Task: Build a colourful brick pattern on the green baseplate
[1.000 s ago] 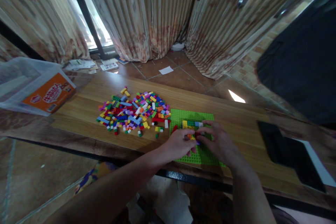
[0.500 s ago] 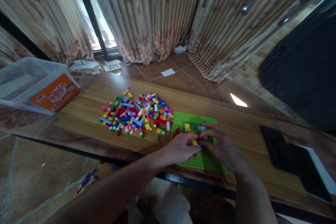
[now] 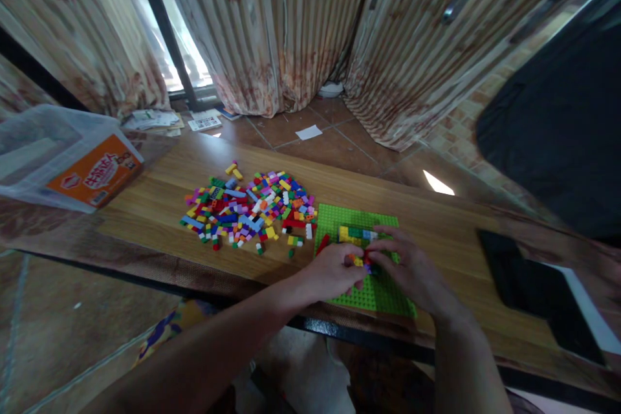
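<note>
Both my hands meet over a green studded baseplate (image 3: 388,301) near the table's front edge. My left hand (image 3: 334,272) is closed round a small cluster of toy bricks (image 3: 358,261) in orange, yellow and purple. From the right, my right hand (image 3: 407,265) pinches at the same cluster, its fingertips against a red piece there. Fingers hide part of these bricks. Just behind them, a row of yellow, green and light blue bricks (image 3: 356,233) stands on the baseplate. A long red brick (image 3: 323,244) lies at the plate's left side.
Left of the baseplate spreads a heap of loose coloured bricks (image 3: 247,210). A clear plastic bin (image 3: 72,162) with an orange label stands at the table's left end. Flat black objects (image 3: 524,284) lie on the right. Curtains (image 3: 272,32) hang beyond the table.
The whole view has shifted slightly. My hands stay together on the brick cluster, with the right fingers moved only a little.
</note>
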`<state>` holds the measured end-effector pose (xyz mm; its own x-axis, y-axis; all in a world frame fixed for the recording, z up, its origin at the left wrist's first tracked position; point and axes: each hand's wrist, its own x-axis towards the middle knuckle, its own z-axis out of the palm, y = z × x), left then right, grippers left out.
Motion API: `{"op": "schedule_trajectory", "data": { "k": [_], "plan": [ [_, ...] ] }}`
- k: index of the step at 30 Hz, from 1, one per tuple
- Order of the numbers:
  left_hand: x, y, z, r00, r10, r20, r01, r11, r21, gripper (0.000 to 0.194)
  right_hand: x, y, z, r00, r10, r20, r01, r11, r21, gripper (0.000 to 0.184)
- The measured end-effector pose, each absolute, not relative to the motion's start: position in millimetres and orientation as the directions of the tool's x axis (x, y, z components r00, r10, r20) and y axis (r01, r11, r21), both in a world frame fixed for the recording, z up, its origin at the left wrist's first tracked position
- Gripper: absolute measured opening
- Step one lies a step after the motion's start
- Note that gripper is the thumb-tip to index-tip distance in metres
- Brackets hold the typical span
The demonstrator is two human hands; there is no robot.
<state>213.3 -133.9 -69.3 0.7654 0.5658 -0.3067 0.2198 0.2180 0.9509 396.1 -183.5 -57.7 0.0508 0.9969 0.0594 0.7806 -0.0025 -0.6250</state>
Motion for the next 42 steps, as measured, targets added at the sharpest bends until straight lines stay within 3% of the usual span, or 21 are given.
{"op": "schedule_trajectory", "data": {
  "k": [10, 17, 26, 36, 42],
  "plan": [
    [212.6, -135.9, -70.0, 0.754, 0.586, -0.298, 0.228, 0.192, 0.955, 0.038, 398.2, -183.2, -59.3, 0.02, 0.996, 0.089, 0.81, 0.036, -0.586, 0.02],
    [211.9, -136.6, -68.6, 0.739, 0.604, -0.298, 0.236, 0.182, 0.955, 0.033, 396.4, -181.6, -59.1, 0.021, 0.994, 0.107, 0.831, 0.042, -0.555, 0.021],
    [208.9, -139.2, -60.5, 0.736, 0.667, -0.115, 0.332, -0.208, 0.92, 0.027, 394.7, -186.3, -58.3, 0.015, 0.994, 0.105, 0.833, 0.046, -0.551, 0.018],
    [209.0, -139.4, -55.2, 0.724, 0.686, -0.074, 0.352, -0.275, 0.895, 0.023, 392.6, -189.1, -57.6, -0.003, 0.994, 0.113, 0.846, 0.063, -0.529, 0.012],
    [207.1, -144.5, -57.6, 0.721, 0.69, -0.058, 0.38, -0.324, 0.867, 0.033, 388.0, -185.7, -55.4, -0.026, 0.987, 0.158, 0.872, 0.099, -0.479, 0.01]
  ]
}}
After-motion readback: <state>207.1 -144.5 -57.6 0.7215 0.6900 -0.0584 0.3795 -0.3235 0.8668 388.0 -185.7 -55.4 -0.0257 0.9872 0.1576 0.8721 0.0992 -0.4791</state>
